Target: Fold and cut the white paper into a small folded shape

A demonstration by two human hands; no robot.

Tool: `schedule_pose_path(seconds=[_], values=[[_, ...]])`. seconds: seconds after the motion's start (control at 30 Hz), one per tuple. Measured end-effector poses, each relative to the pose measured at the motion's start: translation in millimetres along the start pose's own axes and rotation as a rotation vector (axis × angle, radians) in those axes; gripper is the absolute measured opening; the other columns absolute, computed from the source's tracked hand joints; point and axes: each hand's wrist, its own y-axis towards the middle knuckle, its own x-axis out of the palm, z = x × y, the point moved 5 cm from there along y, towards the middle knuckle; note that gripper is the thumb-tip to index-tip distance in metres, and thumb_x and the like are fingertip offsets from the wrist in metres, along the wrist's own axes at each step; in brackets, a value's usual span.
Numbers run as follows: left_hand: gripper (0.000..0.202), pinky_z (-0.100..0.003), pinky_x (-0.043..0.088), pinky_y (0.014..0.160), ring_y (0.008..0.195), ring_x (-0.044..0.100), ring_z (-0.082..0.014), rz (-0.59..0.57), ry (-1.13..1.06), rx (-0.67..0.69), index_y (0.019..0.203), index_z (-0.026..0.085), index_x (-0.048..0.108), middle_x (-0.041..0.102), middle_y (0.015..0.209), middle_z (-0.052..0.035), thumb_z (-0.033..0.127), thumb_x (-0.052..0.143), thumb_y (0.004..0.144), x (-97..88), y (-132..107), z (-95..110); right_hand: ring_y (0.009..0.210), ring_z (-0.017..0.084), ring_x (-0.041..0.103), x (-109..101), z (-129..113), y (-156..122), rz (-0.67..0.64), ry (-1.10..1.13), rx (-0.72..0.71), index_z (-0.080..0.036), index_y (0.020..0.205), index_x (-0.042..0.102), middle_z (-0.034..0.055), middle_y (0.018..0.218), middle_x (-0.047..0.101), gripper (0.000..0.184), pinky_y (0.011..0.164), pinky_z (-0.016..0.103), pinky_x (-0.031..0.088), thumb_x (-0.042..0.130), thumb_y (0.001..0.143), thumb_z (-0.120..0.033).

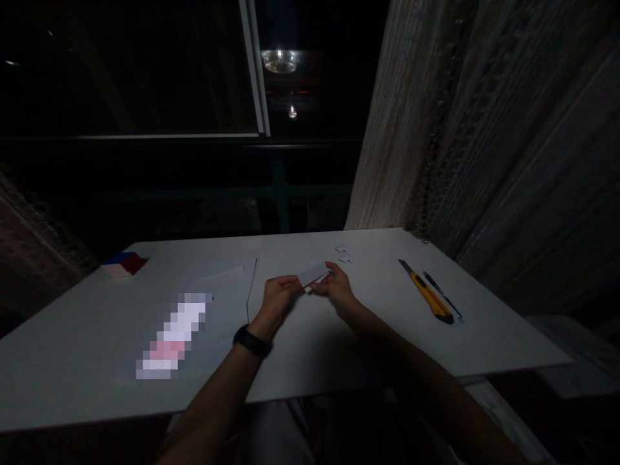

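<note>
Between my two hands is a small folded piece of white paper, held above the middle of the table. My left hand pinches its left end, and a dark watch band circles that wrist. At the right end, the fingers of my right hand close on the paper, with the thumb near a lower flap. Just beyond my right hand lie small white paper cutouts with dark notches. To the left of my left hand are white paper sheets.
A yellow utility knife with its blade out lies on the right of the white table, beside a dark pen. A red, blue and white block sits at the far left. Behind are a dark window and a curtain.
</note>
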Motion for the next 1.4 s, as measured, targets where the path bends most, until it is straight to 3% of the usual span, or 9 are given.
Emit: schedule_pose_path(seconds=[0.13, 0.3, 0.5, 0.77, 1.0, 1.13, 1.23, 1.4], values=[[0.027, -0.029, 0.048, 0.071, 0.068, 0.064, -0.0182, 0.013, -0.013, -0.014, 0.071, 0.009, 0.07, 0.069, 0.07, -0.0081, 0.024, 0.078, 0.049, -1.0, -0.4, 0.6, 0.048, 0.013, 0.057, -2.9, -3.1, 1.2, -0.008, 0.053, 0.027, -0.019, 0.097, 0.047, -0.008, 0.053, 0.056, 0.063, 0.051, 0.027, 0.047, 0.076, 0.041, -0.017], [0.025, -0.028, 0.049, 0.071, 0.067, 0.064, -0.0177, 0.011, -0.039, -0.035, 0.07, 0.009, 0.069, 0.069, 0.069, -0.0078, 0.021, 0.077, 0.05, 0.3, -2.9, 3.3, 0.042, 0.009, 0.051, -8.8, -11.7, 0.6, 0.029, 0.004, 0.0, -0.017, 0.094, 0.052, -0.0096, 0.047, 0.052, 0.058, 0.044, 0.02, 0.04, 0.074, 0.04, -0.014], [0.024, -0.026, 0.049, 0.067, 0.064, 0.064, -0.0169, 0.018, -0.021, -0.034, 0.07, 0.009, 0.069, 0.068, 0.067, -0.0073, 0.019, 0.076, 0.05, 0.3, -4.2, 5.8, 0.045, 0.011, 0.055, -8.8, -14.7, -1.4, 0.078, 0.014, 0.034, -0.017, 0.091, 0.054, -0.0075, 0.049, 0.055, 0.05, 0.047, 0.023, 0.046, 0.067, 0.043, -0.007], [0.021, -0.027, 0.05, 0.067, 0.065, 0.064, -0.018, 0.02, -0.031, -0.056, 0.068, 0.009, 0.068, 0.069, 0.067, -0.0077, 0.018, 0.075, 0.05, -1.4, -2.4, 4.2, 0.052, 0.013, 0.06, -10.9, -14.1, 0.6, 0.012, 0.006, 0.023, -0.018, 0.097, 0.056, -0.0039, 0.056, 0.059, 0.039, 0.053, 0.028, 0.054, 0.056, 0.058, -0.01], [0.017, -0.027, 0.051, 0.069, 0.066, 0.065, -0.0173, 0.027, -0.065, -0.058, 0.067, 0.01, 0.068, 0.069, 0.068, -0.007, 0.015, 0.073, 0.052, -3.7, -0.6, 2.3, 0.051, 0.012, 0.06, -7.6, -12.3, 1.9, -0.006, -0.016, 0.003, -0.018, 0.108, 0.054, -0.003, 0.057, 0.061, 0.044, 0.052, 0.025, 0.053, 0.053, 0.065, -0.012], [0.016, -0.027, 0.052, 0.07, 0.068, 0.065, -0.018, 0.02, -0.056, -0.098, 0.069, 0.01, 0.069, 0.07, 0.072, -0.0084, 0.013, 0.072, 0.054, -6.7, -1.1, 2.9, 0.052, 0.012, 0.061, -9.2, -10.4, 4.0, -0.011, -0.074, 0.024, -0.016, 0.107, 0.053, -0.0021, 0.059, 0.062, 0.045, 0.051, 0.024, 0.053, 0.06, 0.063, -0.011], [0.016, -0.026, 0.053, 0.07, 0.068, 0.065, -0.0175, -0.012, -0.045, -0.141, 0.07, 0.009, 0.07, 0.07, 0.072, -0.0091, 0.012, 0.07, 0.054, -7.5, -1.4, 2.2, 0.049, 0.012, 0.061, -9.8, -9.9, 4.6, -0.051, -0.1, 0.029, -0.015, 0.108, 0.053, -0.0014, 0.06, 0.062, 0.049, 0.048, 0.023, 0.052, 0.063, 0.06, -0.009], [0.016, -0.026, 0.054, 0.071, 0.07, 0.066, -0.0185, -0.024, -0.057, -0.171, 0.07, 0.008, 0.07, 0.07, 0.074, -0.0105, 0.008, 0.069, 0.054, -9.2, 0.1, 0.9, 0.049, 0.016, 0.063, -6.4, -7.6, 4.3, -0.129, -0.079, 0.05, -0.018, 0.118, 0.045, -0.0002, 0.062, 0.063, 0.05, 0.047, 0.028, 0.053, 0.057, 0.069, -0.015]])
